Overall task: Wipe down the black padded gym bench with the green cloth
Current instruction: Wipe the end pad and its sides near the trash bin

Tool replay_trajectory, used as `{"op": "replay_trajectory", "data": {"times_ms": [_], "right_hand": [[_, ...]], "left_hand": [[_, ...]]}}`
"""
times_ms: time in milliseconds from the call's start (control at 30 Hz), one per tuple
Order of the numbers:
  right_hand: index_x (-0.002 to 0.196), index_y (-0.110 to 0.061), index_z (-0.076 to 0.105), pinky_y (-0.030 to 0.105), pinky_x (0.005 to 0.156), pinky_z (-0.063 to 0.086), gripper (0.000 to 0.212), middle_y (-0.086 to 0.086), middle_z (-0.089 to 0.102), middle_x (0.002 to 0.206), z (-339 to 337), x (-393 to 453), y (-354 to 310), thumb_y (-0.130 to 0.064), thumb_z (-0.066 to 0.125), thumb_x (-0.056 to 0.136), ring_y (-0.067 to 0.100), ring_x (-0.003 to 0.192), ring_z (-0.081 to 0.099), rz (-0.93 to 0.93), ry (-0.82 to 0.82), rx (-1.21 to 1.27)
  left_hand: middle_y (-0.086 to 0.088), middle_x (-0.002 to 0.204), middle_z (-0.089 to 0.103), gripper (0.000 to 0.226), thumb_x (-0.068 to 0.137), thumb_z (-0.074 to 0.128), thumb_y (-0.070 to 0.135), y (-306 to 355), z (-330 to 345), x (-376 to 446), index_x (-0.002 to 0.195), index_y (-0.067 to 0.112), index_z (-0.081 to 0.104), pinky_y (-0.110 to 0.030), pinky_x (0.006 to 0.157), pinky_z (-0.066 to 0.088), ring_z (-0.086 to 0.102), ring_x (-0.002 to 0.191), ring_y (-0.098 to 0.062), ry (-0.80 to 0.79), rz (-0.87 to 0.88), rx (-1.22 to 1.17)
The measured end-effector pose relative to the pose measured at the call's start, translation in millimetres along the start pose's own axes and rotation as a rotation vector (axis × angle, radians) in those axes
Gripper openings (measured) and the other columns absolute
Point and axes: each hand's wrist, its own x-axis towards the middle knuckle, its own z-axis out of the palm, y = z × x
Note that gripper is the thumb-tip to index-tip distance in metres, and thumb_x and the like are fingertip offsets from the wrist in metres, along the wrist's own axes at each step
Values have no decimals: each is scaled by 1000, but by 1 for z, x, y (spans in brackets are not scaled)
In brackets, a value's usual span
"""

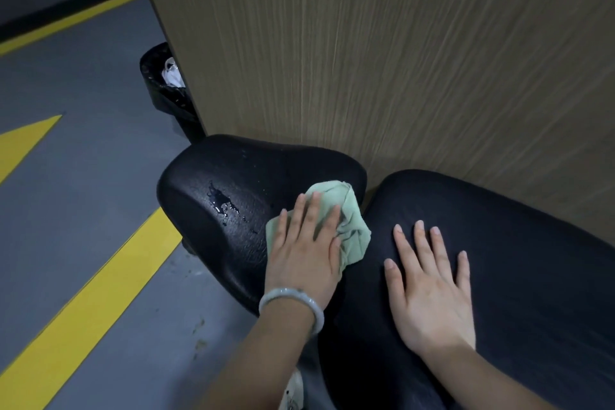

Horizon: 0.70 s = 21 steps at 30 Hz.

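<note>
Green cloth [346,223] pressed flat on the bench [233,196] seat pad by the left hand [304,253].
The cloth looks soft, light and bunched, best driven under a flat palm; a puddle [222,201] just beside it may make the vinyl slippery. The right hand [429,289], fingers spread, rests on the back pad.
</note>
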Motion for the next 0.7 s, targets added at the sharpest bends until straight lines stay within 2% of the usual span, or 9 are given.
{"op": "replay_trajectory", "data": {"times_ms": [100,367,433,467,533,567,633,700], "right_hand": [[147,-40,-7,41,116,-18,66,-12,-16,156,0,0,-1,-58,-12,85,8,143,-25,-3,-10,-15],[147,-40,-7,40,116,-17,66,-12,-15,156,2,-1,-2,-59,-12,84,7,143,-25,0,2,-2],[148,-38,-3,41,117,-16,66,-11,-12,156,2,0,-3,-59,-10,86,8,144,-22,1,8,3],[149,-38,-1,41,117,-15,66,-11,-11,156,2,1,-3,-59,-10,86,8,145,-21,-6,16,13],[150,-37,0,39,116,-18,70,-12,-13,156,1,0,0,-59,-11,84,7,144,-23,-22,5,18],[151,-36,2,38,115,-19,72,-12,-13,155,0,0,0,-58,-9,84,7,144,-23,-20,1,36],[153,-27,22,35,116,-15,70,-7,2,159,-2,2,-8,-52,8,89,9,147,-10,-70,52,104],[145,-15,41,34,118,2,60,3,26,156,-3,8,-30,-36,28,91,14,146,12,-223,100,190]], "left_hand": [[-8,154,37,52,97,28,35,-3,4,-21,145,22,44,-45,112,20,34,142,-27,4,-12,-13],[-7,153,38,52,99,25,36,3,10,5,145,23,44,-45,112,17,31,143,-27,-49,-31,-3],[-6,158,28,57,99,13,40,6,5,15,149,24,35,-42,117,8,20,147,-24,-58,-54,-29],[-3,162,14,63,96,2,43,6,2,19,153,25,24,-38,119,-2,6,150,-20,-49,-58,-59],[5,161,-12,71,87,-13,50,3,-2,22,154,28,1,-27,115,-20,-20,145,-7,-8,-46,-196],[8,159,-16,70,86,-12,51,-1,-5,21,152,28,-4,-22,112,-23,-27,141,-2,5,-34,-278],[6,159,-5,61,94,6,45,-13,-13,13,151,23,5,-21,116,-16,-20,144,0,56,5,-354],[0,157,19,55,98,25,29,-31,-9,0,149,12,28,-27,119,1,7,147,-9,127,21,-325]]}}
